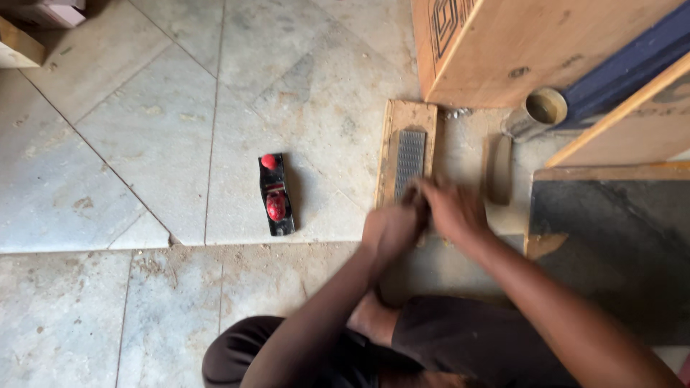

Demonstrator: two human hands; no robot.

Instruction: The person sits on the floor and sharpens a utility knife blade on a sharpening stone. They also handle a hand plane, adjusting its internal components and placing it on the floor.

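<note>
A grey sharpening stone (410,160) sits in a wooden holder (407,115) on the marble floor. My left hand (389,230) and my right hand (454,210) are pressed together at the near end of the stone, both blurred. They seem to grip a small object between them, hidden by the fingers. A black hand plane (275,195) with red knobs lies on the floor to the left, apart from both hands.
A plywood box (517,50) stands at the back right with a metal cup (537,111) beside it. A dark slab (611,237) with a wooden edge lies at the right. My knees (431,345) are below. Wood offcuts lie at top left (18,43).
</note>
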